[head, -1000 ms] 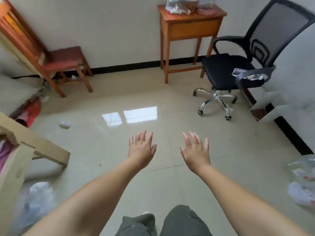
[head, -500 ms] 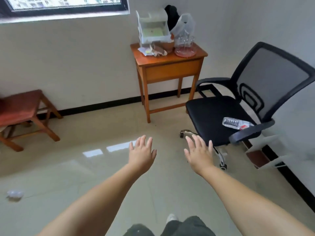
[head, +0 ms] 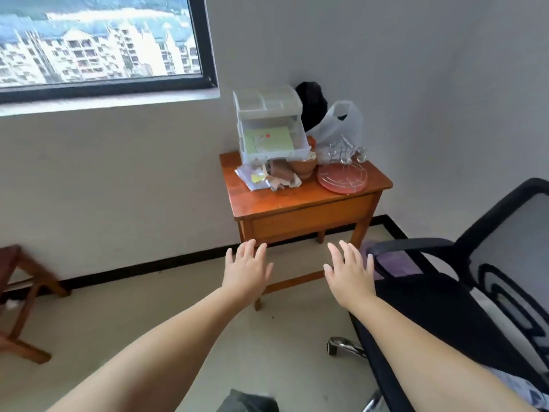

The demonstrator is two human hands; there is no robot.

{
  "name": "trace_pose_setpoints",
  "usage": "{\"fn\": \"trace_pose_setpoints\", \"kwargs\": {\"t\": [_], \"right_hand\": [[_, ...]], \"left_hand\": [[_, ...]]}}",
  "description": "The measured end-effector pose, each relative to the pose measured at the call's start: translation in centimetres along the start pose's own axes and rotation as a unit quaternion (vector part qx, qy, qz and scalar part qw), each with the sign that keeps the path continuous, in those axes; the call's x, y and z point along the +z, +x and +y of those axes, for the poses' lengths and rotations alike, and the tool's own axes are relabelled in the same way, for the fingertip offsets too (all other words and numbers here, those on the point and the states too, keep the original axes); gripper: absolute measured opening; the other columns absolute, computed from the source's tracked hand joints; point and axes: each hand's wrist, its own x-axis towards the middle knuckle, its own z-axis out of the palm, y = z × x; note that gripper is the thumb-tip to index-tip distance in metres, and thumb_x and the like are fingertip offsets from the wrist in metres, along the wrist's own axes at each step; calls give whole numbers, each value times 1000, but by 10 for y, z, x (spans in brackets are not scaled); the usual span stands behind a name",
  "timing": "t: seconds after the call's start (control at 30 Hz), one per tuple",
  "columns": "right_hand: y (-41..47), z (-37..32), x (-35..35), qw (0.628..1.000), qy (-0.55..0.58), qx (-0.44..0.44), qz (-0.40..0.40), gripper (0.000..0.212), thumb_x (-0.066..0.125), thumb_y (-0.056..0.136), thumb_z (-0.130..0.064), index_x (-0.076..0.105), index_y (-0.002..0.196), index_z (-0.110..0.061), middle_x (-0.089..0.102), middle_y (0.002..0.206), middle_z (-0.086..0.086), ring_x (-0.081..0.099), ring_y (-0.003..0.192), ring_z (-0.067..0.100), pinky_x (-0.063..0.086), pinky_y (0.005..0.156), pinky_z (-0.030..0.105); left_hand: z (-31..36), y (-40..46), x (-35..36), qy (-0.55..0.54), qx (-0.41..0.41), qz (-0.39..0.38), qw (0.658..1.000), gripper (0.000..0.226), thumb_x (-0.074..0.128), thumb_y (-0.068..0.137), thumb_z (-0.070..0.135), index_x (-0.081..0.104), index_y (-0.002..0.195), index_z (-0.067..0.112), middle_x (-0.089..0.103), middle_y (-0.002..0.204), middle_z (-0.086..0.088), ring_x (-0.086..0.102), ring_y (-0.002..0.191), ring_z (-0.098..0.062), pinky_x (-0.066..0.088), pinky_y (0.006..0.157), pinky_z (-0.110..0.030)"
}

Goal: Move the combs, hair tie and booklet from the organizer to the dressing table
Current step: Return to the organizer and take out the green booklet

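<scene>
A clear plastic organizer (head: 269,113) stands at the back of a small wooden dressing table (head: 300,203) against the wall. Its lower drawer is pulled out and holds a pale green booklet (head: 269,141). I cannot make out combs or a hair tie from here. My left hand (head: 248,270) and my right hand (head: 349,272) are stretched out in front of me, palms down, fingers apart, holding nothing. Both hover in the air short of the table's front edge.
On the table lie crumpled papers (head: 267,176), a brown pot (head: 303,168), a round red rack (head: 341,179) and a white plastic bag (head: 341,123). A black office chair (head: 460,298) stands close on the right. A wooden stool (head: 20,295) is at the left.
The view has swung up and moved closer to the table, which now fills the middle of the frame. Both hands stay open and outstretched.
</scene>
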Motion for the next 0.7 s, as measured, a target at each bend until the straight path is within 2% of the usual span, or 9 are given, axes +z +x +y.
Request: {"fn": "trace_pose_setpoints", "kwargs": {"t": [0.27, 0.43, 0.57, 0.63, 0.7], "right_hand": [[210, -17, -44, 998, 26, -30, 41, 51, 30, 97, -39, 24, 145, -23, 25, 155, 6, 15, 145, 23, 17, 117, 49], [338, -47, -52, 988, 85, -114, 63, 48, 33, 97, -34, 32, 141, -15, 35, 148, 10, 31, 137, 27, 33, 110, 43], [414, -67, -51, 972, 184, -143, 23, 48, 38, 96, -25, 32, 141, -10, 35, 146, 10, 38, 132, 26, 37, 104, 38], [444, -74, -50, 967, 231, -110, -8, 47, 40, 95, -20, 33, 140, -8, 37, 144, 13, 40, 129, 28, 37, 103, 38], [468, -80, -49, 963, 261, -37, -49, 46, 42, 92, -17, 34, 137, -7, 41, 139, 17, 44, 124, 33, 41, 100, 42]], "left_hand": [[-23, 204, -53, -41, 5, 52, 998, 52, 33, 93, 43, 27, 140, 22, 28, 151, -10, 25, 139, -29, 21, 112, -44], [-35, 302, -59, 25, 49, 67, 996, 57, 37, 93, 45, 22, 142, 21, 22, 154, -10, 18, 141, -28, 13, 117, -47], [-35, 364, -59, 66, 47, 42, 996, 61, 41, 92, 44, 18, 144, 21, 24, 153, -8, 17, 142, -26, 10, 119, -47], [-39, 384, -58, 64, 34, 30, 997, 59, 44, 91, 43, 24, 142, 21, 31, 149, -7, 23, 139, -26, 14, 118, -46], [-44, 397, -54, 61, 32, 27, 997, 56, 47, 90, 44, 30, 138, 20, 37, 144, -7, 30, 135, -26, 20, 115, -44]]}}
